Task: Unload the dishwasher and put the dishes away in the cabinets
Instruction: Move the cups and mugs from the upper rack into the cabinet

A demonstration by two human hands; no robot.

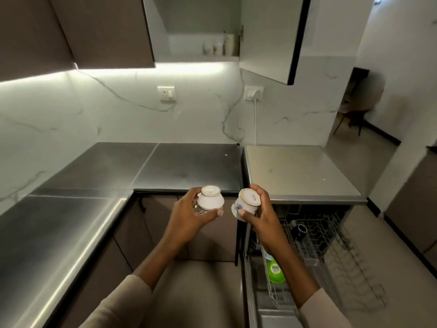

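Note:
My left hand grips a white ceramic cup, held upside down with its base ring facing up. My right hand grips a second white cup with a blue pattern, also bottom up and tilted toward the left. Both cups hang in front of the counter edge, a short gap between them. At the lower right the dishwasher stands open with its wire rack pulled out. A dark blue cup sits in the rack and a green bowl lies lower down, partly hidden by my right forearm.
A steel L-shaped counter runs left and ahead. Above it an upper cabinet is open, its door swung out to the right, with small jars on the shelf. A doorway and a chair lie at the far right.

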